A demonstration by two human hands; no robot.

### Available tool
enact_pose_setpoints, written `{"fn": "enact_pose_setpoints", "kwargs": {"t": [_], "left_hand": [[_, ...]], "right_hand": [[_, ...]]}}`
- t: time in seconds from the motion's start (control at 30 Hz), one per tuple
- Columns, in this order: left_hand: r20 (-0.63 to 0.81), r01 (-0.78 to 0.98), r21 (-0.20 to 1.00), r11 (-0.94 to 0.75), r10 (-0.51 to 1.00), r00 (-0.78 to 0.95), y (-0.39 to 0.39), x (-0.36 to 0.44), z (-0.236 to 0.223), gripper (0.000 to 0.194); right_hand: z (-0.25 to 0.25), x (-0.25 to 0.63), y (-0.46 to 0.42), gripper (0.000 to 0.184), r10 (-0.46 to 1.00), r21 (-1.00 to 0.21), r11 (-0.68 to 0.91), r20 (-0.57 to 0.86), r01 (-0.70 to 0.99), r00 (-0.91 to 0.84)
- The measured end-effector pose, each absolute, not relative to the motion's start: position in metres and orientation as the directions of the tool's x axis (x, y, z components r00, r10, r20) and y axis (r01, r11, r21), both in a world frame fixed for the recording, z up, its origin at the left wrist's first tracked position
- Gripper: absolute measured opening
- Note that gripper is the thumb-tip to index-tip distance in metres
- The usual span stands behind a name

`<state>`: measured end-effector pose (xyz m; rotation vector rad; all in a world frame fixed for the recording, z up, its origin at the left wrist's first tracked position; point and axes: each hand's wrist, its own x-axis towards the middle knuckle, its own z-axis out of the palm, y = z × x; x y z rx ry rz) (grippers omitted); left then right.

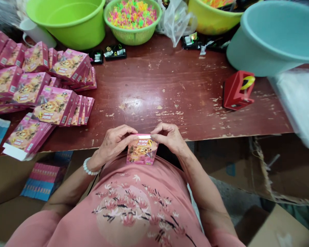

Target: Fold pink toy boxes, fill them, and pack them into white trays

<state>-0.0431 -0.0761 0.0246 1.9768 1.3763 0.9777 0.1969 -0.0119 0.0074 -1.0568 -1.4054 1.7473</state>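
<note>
A small pink printed box [142, 152] is held against my belly at the table's front edge. My left hand [119, 139] pinches its upper left corner between thumb and fingers. At the upper right corner my right hand [168, 135] pinches it the same way. A white strip shows along the box's top edge between my two thumbs. Its printed picture lies upside down to my view. Whether anything is inside the box cannot be seen.
Stacks of similar pink boxes [53, 104] fill the table's left side. A red tape dispenser [234, 91] stands at right. Along the back are a green tub [69, 29], a basket [132, 36] of colourful small pieces, and a blue-grey tub [257, 51]. Cardboard cartons stand below the table.
</note>
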Motion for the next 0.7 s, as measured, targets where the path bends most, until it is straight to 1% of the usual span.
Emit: {"fn": "enact_pose_setpoints", "kwargs": {"t": [0.1,0.17,0.23,0.3,0.33,0.37,0.43,0.5,0.53,0.6,0.7], "left_hand": [[0.372,0.592,0.633,-0.499,0.867,0.332,-0.071,-0.044,0.024,0.014],[0.420,0.601,0.552,-0.578,0.815,0.399,-0.071,-0.044,0.022,0.016],[0.435,0.602,0.529,-0.598,0.800,0.413,-0.072,-0.044,0.021,0.019],[0.400,0.597,0.584,-0.549,0.835,0.377,-0.073,-0.045,0.024,0.019],[0.346,0.588,0.645,-0.487,0.873,0.344,-0.072,-0.045,0.026,0.019],[0.266,0.567,0.721,-0.397,0.915,0.302,-0.071,-0.045,0.029,0.018],[0.060,0.473,0.866,-0.160,0.974,0.219,-0.066,-0.045,0.033,0.018],[-0.110,0.323,0.945,0.048,0.978,0.176,-0.062,-0.044,0.034,0.018],[-0.156,0.254,0.961,0.109,0.973,0.172,-0.060,-0.043,0.033,0.018],[-0.177,0.170,0.974,0.149,0.971,0.162,-0.057,-0.041,0.030,0.014],[-0.125,0.167,0.981,0.104,0.985,0.123,-0.058,-0.039,0.024,0.014]], "right_hand": [[0.002,0.195,-0.013,0.012,0.891,-0.974,-0.222,-0.186,-0.040,-0.415],[-0.002,0.195,-0.016,0.012,0.899,-0.970,-0.231,-0.183,-0.075,-0.397],[-0.006,0.195,-0.018,0.013,0.899,-0.964,-0.244,-0.184,-0.104,-0.398],[-0.009,0.195,-0.019,0.014,0.894,-0.961,-0.252,-0.186,-0.116,-0.407],[-0.009,0.196,-0.018,0.015,0.890,-0.959,-0.259,-0.190,-0.116,-0.414],[-0.009,0.196,-0.017,0.015,0.885,-0.957,-0.268,-0.198,-0.114,-0.422],[-0.007,0.196,-0.015,0.016,0.872,-0.951,-0.291,-0.219,-0.105,-0.437],[-0.004,0.196,-0.012,0.015,0.866,-0.950,-0.299,-0.230,-0.093,-0.444],[-0.003,0.196,-0.011,0.014,0.865,-0.952,-0.295,-0.228,-0.085,-0.447],[-0.003,0.196,-0.011,0.014,0.869,-0.959,-0.274,-0.213,-0.076,-0.447],[-0.007,0.200,-0.014,0.014,0.880,-0.967,-0.242,-0.183,-0.083,-0.439]]}}
